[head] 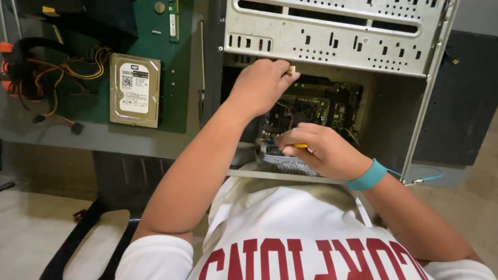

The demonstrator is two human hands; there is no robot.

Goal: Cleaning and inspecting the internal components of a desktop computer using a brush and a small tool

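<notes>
Two hands are at work inside the case [332, 36]: a connector [291, 69] is pinched by the left hand [259, 83], a screwdriver [298, 146] gripped by the right hand [319, 150]; the motherboard [311, 106] is best approached gently.

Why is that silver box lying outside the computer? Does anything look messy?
The hard drive lies loose on the green mat, outside the open case. Beside it, cables sprawl in a tangle. The left hand pinches a small connector; the right hand grips a yellow-handled tool.

At ten o'clock we see a silver rectangular hard drive [135, 89] on a green mat [176, 93], beside tangled orange and yellow cables [62, 72].
</notes>
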